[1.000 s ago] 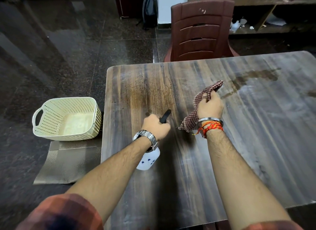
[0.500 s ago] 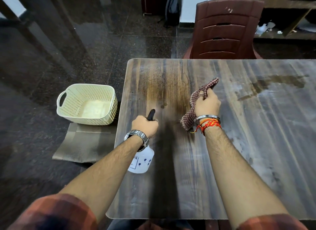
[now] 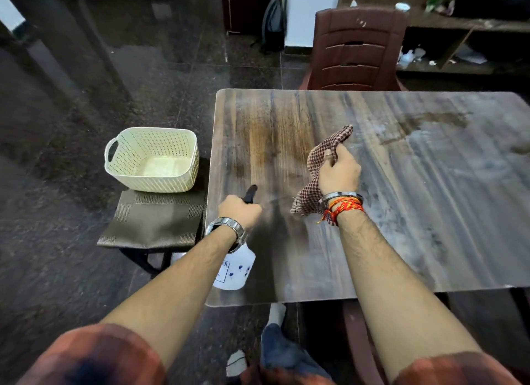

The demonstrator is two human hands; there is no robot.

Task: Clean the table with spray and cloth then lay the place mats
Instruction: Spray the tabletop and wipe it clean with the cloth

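Left hand [image 3: 239, 212] aims spray bottle [image 3: 236, 267] nozzle away across table [image 3: 430, 212].

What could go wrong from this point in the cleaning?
1. The spray bottle in the left hand is held close to the left edge of the table; mist may drift onto the place mats under the basket beside it.
2. The cloth is bunched in the right hand, so wiping may smear rather than lift the dark stain farther across.
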